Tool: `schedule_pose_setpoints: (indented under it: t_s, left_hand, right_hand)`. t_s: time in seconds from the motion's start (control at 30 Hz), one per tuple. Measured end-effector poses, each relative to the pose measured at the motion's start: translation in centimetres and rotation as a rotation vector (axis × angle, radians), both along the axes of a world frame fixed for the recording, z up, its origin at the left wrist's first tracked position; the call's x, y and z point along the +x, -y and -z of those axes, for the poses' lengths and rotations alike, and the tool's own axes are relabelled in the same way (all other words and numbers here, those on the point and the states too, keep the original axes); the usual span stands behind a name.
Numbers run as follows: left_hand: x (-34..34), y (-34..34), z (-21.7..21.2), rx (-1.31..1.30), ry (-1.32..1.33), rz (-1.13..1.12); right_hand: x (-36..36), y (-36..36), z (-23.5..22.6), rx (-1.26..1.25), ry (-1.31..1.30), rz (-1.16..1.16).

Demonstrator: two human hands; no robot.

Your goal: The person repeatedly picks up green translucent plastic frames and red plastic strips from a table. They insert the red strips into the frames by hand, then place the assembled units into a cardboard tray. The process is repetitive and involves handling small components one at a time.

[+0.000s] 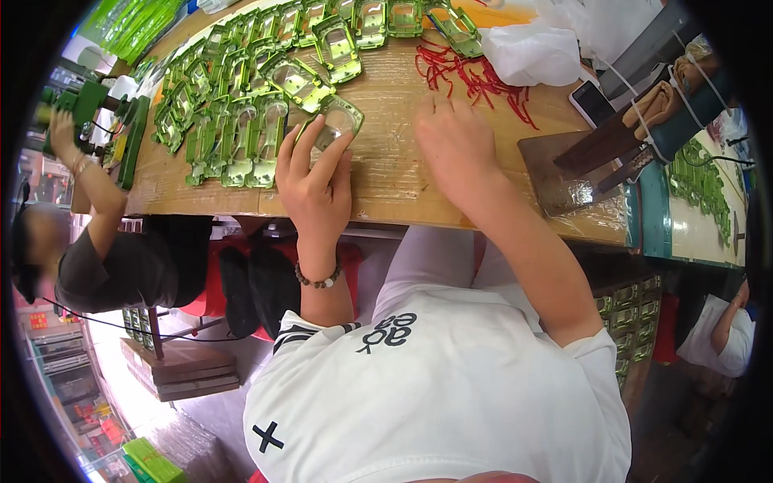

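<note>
My left hand grips a bright green frame-like housing with a clear window, its fingers spread along the near edge, just above the tabletop. On the brown wooden table, my right hand is bent with its fingers closed and pointing down beside a heap of short red wires. Whatever its fingertips may pinch is hidden beneath the hand. Several similar green housings lie in close rows to the left of and beyond my left hand.
White plastic bags lie behind the wires. To the right stand a dark metal base plate with a tilted post and a phone-like device. At far left, a co-worker's hand touches a green machine.
</note>
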State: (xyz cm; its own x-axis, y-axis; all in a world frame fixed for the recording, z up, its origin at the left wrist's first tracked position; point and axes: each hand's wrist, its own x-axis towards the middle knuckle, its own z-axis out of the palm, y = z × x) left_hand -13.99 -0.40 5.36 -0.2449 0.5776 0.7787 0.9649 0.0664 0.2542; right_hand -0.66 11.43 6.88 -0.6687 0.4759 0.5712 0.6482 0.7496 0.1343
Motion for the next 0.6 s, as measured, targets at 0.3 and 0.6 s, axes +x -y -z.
schedule_pose_setpoints:
  t_s: [0.3, 0.6]
  left_hand:
    - [-0.2, 0.2, 0.3, 0.08, 0.062, 0.052]
    - [4.5, 2.0, -1.4, 0.201, 0.686, 0.586]
  right_hand:
    - [1.4, 2.1, -0.6, -0.034, 0.17, -0.081]
    - [7.8, 4.1, -3.2, -0.415, -0.533, -0.443]
